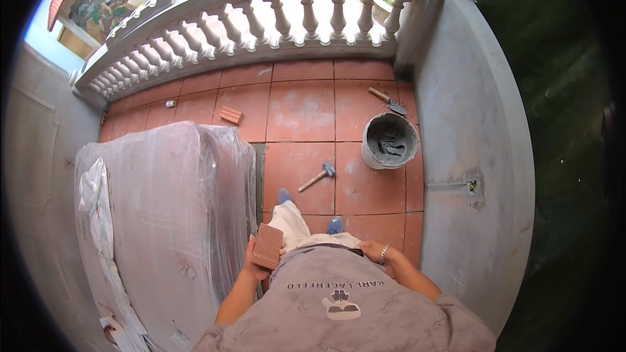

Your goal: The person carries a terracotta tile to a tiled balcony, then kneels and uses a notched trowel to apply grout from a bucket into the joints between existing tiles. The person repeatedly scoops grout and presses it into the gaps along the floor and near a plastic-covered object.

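My left hand (255, 264) is closed around a grooved, red-brown brick (268, 246), held up beside my left hip near the wrapped stack. At my waist, on the right side, my right hand (374, 251) has its fingers drawn together by the edge of my shirt. A small dark thing (356, 251) shows at those fingertips, too little of it to name. Beyond my feet a hammer (317, 176) with a wooden handle lies on the tiles. Further right stands a grey bucket (370, 156) with wet mortar inside.
A trowel (389, 100) lies behind the bucket. Another orange brick (230, 115) and a small white spool (171, 103) rest on the tiled floor (301, 107). To my left is a bulky plastic-wrapped stack (163, 202). A balustrade (282, 19) and a grey wall (463, 124) border the space.
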The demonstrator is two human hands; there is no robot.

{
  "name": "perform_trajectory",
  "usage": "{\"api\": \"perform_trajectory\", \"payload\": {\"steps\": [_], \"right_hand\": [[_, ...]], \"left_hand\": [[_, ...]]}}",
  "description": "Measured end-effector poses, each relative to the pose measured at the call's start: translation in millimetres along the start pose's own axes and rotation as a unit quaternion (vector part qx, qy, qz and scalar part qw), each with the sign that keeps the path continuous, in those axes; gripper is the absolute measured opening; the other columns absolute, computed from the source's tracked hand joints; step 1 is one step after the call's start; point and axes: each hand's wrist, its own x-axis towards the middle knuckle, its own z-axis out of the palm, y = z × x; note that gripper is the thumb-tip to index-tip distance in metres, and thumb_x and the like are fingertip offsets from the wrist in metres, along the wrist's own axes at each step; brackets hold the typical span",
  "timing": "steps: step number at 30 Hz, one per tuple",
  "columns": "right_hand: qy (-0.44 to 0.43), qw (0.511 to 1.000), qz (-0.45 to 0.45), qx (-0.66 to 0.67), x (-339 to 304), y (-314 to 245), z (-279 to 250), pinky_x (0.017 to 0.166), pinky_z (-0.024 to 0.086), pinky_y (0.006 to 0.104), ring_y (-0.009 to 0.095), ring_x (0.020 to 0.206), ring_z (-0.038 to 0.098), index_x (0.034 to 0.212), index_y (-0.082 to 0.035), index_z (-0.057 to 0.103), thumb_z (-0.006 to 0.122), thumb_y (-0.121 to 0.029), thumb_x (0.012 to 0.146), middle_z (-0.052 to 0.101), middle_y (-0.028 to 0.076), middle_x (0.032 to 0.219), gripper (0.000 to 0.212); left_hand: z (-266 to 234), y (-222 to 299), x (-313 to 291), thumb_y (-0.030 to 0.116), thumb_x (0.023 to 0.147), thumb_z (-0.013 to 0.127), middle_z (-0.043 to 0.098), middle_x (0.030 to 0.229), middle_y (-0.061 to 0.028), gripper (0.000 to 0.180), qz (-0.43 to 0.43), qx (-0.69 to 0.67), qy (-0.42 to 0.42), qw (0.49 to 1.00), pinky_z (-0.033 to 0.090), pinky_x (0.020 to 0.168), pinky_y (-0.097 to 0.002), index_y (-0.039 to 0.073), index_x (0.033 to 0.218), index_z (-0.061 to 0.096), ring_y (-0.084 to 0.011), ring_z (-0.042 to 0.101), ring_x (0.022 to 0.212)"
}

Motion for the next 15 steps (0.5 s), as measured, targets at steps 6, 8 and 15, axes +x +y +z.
{"api": "perform_trajectory", "payload": {"steps": [6,8,15], "right_hand": [[0.035,0.998,0.027,0.054,67.0,-58.5,-58.1,0.084,0.050,0.0343,0.018,0.090,0.064,0.101,-0.003,0.072,0.054,-0.037,0.099,0.073,0.011,0.097,0.038],[0.052,0.997,0.001,0.056,87.8,-81.3,-78.1,0.085,0.050,0.0341,0.019,0.093,0.065,0.104,-0.003,0.072,0.054,-0.038,0.098,0.074,0.012,0.102,0.040],[0.131,0.981,0.106,0.102,153.6,-212.1,-144.8,0.085,0.049,0.0326,0.016,0.089,0.061,0.103,-0.004,0.072,0.057,-0.040,0.098,0.072,0.008,0.097,0.039]], "left_hand": [[88.7,90.6,91.4,0.070,0.097,0.036,0.062,0.127,-0.0218,0.081,-0.070,0.065,-0.059,0.994,0.058,0.084,-0.0453,0.006,0.146,0.045,-0.0327,0.067,0.096],[116.7,128.9,130.1,0.069,0.096,0.037,0.062,0.126,-0.0219,0.080,-0.094,0.072,-0.076,0.990,0.058,0.083,-0.0451,0.007,0.145,0.045,-0.0328,0.067,0.095],[254.0,283.8,258.4,0.073,0.092,0.042,0.058,0.130,-0.0239,0.087,-0.243,0.098,-0.110,0.959,0.058,0.080,-0.0443,0.006,0.147,0.043,-0.0319,0.065,0.095]]}}
